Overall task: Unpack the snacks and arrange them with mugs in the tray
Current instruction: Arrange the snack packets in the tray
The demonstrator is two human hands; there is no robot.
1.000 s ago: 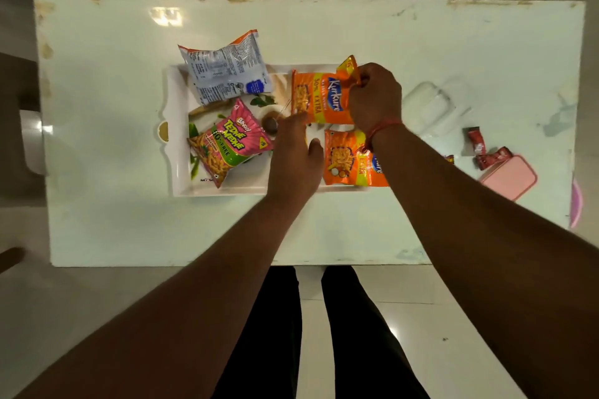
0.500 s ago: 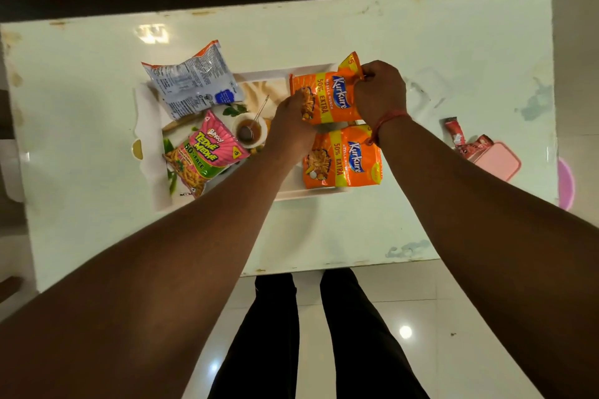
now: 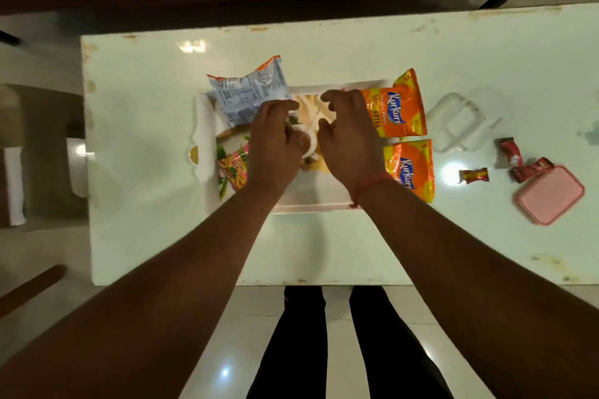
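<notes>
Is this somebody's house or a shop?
Probably a home, perhaps a living or dining room: a worn white table on a shiny tiled floor, with a serving tray of snack packets being set out.

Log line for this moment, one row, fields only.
left hand: over white tray, holds nothing | right hand: beside upper orange Kurkure packet, empty | small red wrapped sweets: untouched on pale table

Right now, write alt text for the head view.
Both hands, left hand and right hand, hover over a white tray holding two orange Kurkure packets, a pink packet and a silver packet, on a pale table.
</notes>
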